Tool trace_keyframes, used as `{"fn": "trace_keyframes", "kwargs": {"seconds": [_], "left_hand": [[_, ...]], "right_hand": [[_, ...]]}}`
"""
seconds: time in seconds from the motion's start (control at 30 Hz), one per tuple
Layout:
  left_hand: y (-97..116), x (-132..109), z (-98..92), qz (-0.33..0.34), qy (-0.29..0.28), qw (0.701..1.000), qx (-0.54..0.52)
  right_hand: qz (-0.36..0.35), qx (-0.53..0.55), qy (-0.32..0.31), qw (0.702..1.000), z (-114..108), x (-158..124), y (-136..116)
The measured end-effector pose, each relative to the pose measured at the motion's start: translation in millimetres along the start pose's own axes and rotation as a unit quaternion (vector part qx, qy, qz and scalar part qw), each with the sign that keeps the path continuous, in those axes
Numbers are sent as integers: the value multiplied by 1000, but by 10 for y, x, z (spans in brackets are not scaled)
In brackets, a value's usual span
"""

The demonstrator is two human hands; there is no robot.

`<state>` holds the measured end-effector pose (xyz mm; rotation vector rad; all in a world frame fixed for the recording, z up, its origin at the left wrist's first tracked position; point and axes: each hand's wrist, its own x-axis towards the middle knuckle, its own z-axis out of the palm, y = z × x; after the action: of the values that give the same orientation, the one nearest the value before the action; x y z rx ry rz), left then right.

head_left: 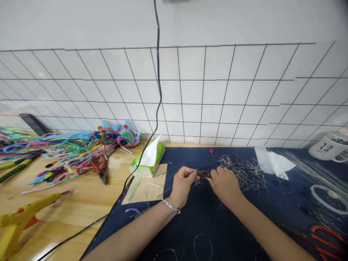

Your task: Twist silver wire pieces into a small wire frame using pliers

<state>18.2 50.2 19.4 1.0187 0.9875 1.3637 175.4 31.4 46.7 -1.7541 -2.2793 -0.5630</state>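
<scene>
My left hand (185,181), with a silver bangle at the wrist, pinches a thin piece of wire (198,182) over the dark blue mat (206,224). Closed round the handles of a pair of pliers (204,174) is my right hand (224,181). The jaws of the pliers point left and meet the wire close to my left fingertips. Fingers cover most of the handles. Just right of my right hand lies a tangled heap of bent wires (246,172). A wire loop (203,247) rests on the mat nearer to me.
Left are a yellow glue gun (29,217), colourful pipe cleaners (65,145), another pair of pliers (102,170) and a tissue pack (149,159). A black cable (158,72) hangs down in front. Right are straight wires (318,174), a white mug (327,146) and orange-handled scissors (327,237).
</scene>
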Motion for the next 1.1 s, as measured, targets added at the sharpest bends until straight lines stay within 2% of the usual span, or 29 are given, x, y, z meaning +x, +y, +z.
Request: {"fn": "trace_keyframes", "kwargs": {"seconds": [0.6,0.87,1.1], "left_hand": [[-4,-7,-2,7,8,1000,5],[-22,13,-16,-14,-15,1000,-21],[-77,93,-72,-53,24,996,-64]], "right_hand": [[5,-1,-13,1000,8,-2,-16],[0,13,-25,1000,37,5,33],[-6,21,-28,999,-38,61,175]]}}
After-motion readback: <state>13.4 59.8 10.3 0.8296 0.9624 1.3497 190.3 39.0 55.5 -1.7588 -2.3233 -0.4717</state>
